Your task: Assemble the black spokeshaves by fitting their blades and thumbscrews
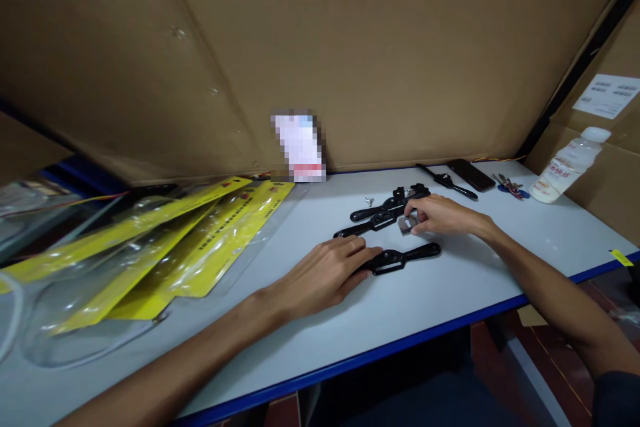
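My left hand (333,271) grips the left handle of a black spokeshave body (393,260) lying near the front of the table. No blade shows in its opening. Just behind it, my right hand (446,215) pinches a small grey metal blade (407,226) between thumb and fingers, low over the tabletop. A second black spokeshave (383,217) lies beside that blade, and a third one (365,213) is partly hidden behind it. Small black parts (406,191) sit at the back of this group. A silver wing-shaped screw (369,201) rests to their left.
Yellow-carded clear blister packs (215,247) spread over the left side. Another black spokeshave (447,180), a dark phone (471,175), keys (510,187) and a bottle (570,163) stand or lie at the right. Behind is a cardboard wall (400,53); a blue edge (360,359) borders the table's front.
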